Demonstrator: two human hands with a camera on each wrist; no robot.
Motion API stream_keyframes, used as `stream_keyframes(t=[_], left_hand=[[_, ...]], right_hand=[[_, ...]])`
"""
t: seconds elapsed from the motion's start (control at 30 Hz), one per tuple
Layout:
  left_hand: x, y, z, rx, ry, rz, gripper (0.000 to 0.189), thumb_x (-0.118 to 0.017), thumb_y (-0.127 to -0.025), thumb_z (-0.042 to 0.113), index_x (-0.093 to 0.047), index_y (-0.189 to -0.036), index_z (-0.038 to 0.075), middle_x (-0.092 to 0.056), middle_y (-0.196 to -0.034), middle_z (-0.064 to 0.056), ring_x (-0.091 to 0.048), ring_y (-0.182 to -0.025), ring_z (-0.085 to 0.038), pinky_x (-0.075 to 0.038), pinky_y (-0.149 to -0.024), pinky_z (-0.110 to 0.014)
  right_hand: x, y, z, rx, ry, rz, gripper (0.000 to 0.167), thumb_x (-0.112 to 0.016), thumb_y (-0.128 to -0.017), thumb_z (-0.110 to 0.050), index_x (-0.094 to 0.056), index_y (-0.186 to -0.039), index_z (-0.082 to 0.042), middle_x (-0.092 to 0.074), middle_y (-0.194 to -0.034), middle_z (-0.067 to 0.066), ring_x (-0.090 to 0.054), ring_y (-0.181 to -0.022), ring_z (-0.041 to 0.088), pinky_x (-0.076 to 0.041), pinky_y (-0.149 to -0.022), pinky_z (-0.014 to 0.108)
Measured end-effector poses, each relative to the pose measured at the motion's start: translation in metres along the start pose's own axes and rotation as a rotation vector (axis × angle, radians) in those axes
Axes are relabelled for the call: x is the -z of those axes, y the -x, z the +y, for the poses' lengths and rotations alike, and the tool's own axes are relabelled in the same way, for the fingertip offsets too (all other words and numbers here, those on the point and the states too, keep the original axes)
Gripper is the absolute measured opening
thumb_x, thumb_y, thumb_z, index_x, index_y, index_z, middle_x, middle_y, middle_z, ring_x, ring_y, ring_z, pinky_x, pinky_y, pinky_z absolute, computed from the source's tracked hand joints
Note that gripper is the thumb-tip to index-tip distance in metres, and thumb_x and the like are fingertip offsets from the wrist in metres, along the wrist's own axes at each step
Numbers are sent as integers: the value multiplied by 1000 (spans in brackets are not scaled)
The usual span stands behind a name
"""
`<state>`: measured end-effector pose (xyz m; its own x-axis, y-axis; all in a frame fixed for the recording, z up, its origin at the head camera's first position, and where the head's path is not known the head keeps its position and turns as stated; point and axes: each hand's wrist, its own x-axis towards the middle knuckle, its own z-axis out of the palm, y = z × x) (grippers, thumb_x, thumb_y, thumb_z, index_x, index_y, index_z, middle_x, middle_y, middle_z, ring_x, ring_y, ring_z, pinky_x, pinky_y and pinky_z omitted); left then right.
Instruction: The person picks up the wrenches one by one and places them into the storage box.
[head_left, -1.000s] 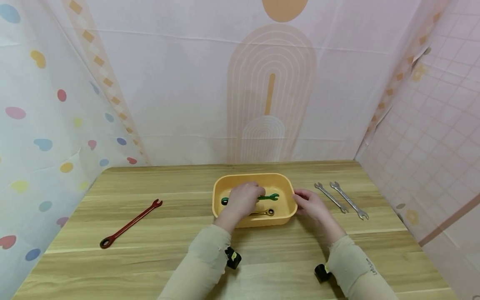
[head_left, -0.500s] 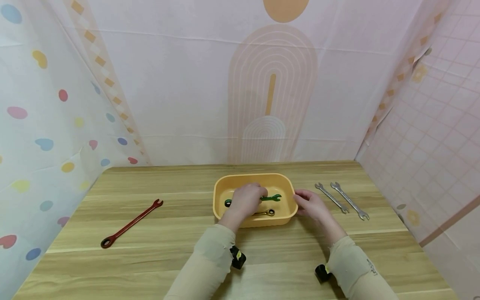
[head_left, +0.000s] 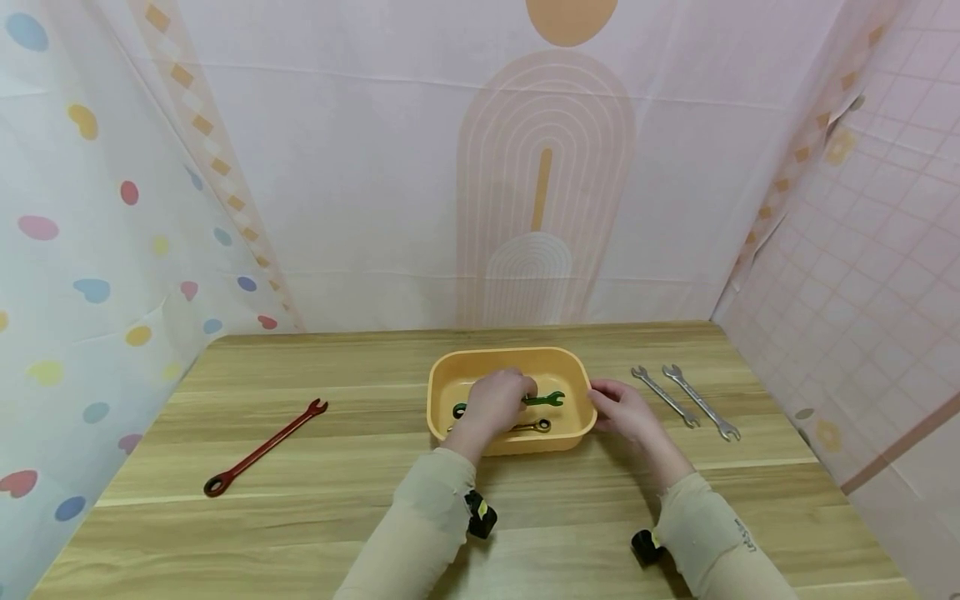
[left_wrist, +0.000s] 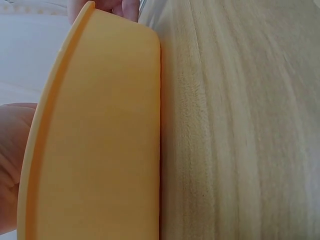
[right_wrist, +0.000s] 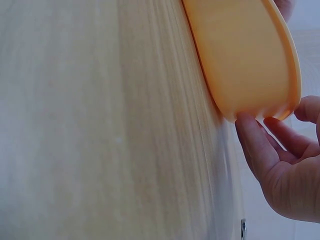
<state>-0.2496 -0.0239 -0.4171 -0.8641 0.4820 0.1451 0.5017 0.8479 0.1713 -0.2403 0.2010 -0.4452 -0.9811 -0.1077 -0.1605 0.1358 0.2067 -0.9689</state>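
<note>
A yellow plastic bin (head_left: pixel 528 443) stands on the wooden table. My left hand (head_left: pixel 495 404) reaches down inside it and grips a green combination wrench (head_left: pixel 547 399) around the middle; its open end shows to the right and its ring end to the left. Nearer the front wall lies a gold wrench (head_left: pixel 538 425), partly covered by that hand. In the left wrist view the bin wall (left_wrist: pixel 100 120) hides the fingers. My right hand (head_left: pixel 628 412) holds the bin's right end, thumb at the rim and fingers (right_wrist: pixel 255 142) against the outer wall.
On the left of the table lies a red combination wrench (head_left: pixel 262 448). Two silver wrenches, a shorter one (head_left: pixel 666 397) and a longer one (head_left: pixel 702 402), lie beside each other at the right. Patterned cloth (head_left: pixel 360 208) hangs behind the table and along both sides.
My left hand has shifted slightly to the right inside the bin, and the green wrench has shifted with it. The right hand keeps its hold on the bin.
</note>
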Motion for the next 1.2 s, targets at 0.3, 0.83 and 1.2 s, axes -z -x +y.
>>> stream_keyframes(t=[0.3, 0.83, 1.2], left_hand=[[-7, -4, 0, 15, 22, -32, 19, -72, -87, 4, -75, -98, 20, -64, -91, 3, -60, -83, -15, -53, -70, -34], [-11, -7, 3, 23, 43, -55, 14, -74, -87, 8, -72, -84, 22, -59, -78, 7, -53, -73, -10, -48, -62, -30], [-15, -8, 2, 25, 32, -70, 21, -72, -86, 2, -73, -84, 22, -65, -83, 5, -59, -79, -12, -51, -64, -31]], right_hand=[[0, 2, -1, -2, 3, 0, 43, -51, -103, -10, -45, -138, 14, -51, -132, 32, -63, -97, 22, -57, -79, 32], [0, 0, 0, -5, 10, 11, 42, -50, -103, -10, -45, -138, 13, -50, -132, 32, -63, -98, 23, -57, -81, 34], [0, 0, 1, -7, 9, 16, 42, -51, -103, -10, -46, -138, 13, -50, -133, 31, -63, -98, 23, -57, -80, 33]])
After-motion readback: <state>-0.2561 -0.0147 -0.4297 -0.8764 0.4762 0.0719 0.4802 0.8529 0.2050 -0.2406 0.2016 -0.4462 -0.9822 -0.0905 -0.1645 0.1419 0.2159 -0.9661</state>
